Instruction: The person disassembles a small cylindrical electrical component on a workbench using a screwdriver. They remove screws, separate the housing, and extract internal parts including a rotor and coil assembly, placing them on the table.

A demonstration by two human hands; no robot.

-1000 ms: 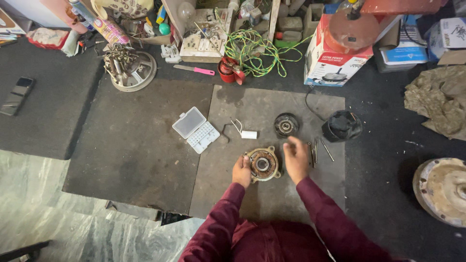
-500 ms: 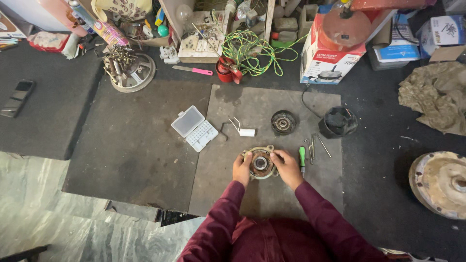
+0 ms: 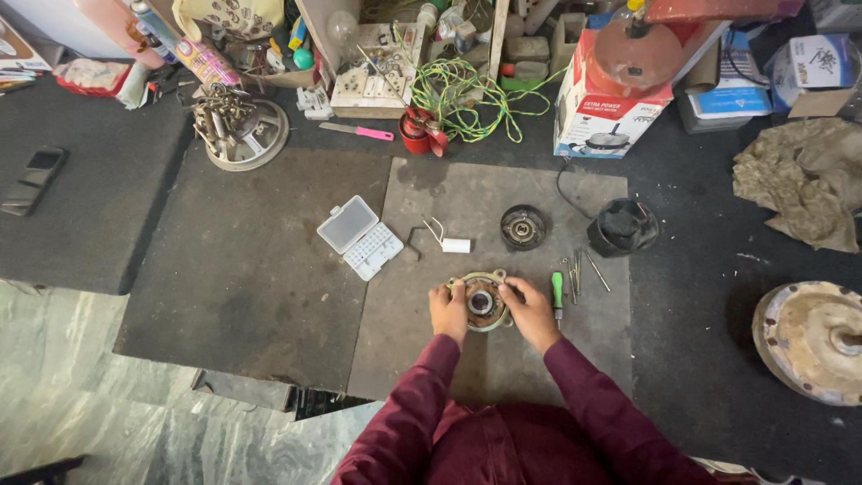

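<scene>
Mat [image 3: 413, 341]: both hands [image 3: 489, 313] now grip motor housing [image 3: 482, 301].

Motor housing [image 3: 485, 302] lies between screwdriver [image 3: 557, 295] and parts box [image 3: 360, 236].

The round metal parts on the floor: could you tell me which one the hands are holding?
The small round housing on the grey mat, gripped by left hand and right hand. The dark disc and large drum lie untouched.

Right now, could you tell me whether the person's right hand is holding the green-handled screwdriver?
No, the right hand rests on the round metal part, while the green-handled screwdriver lies on the mat beside it.
</scene>
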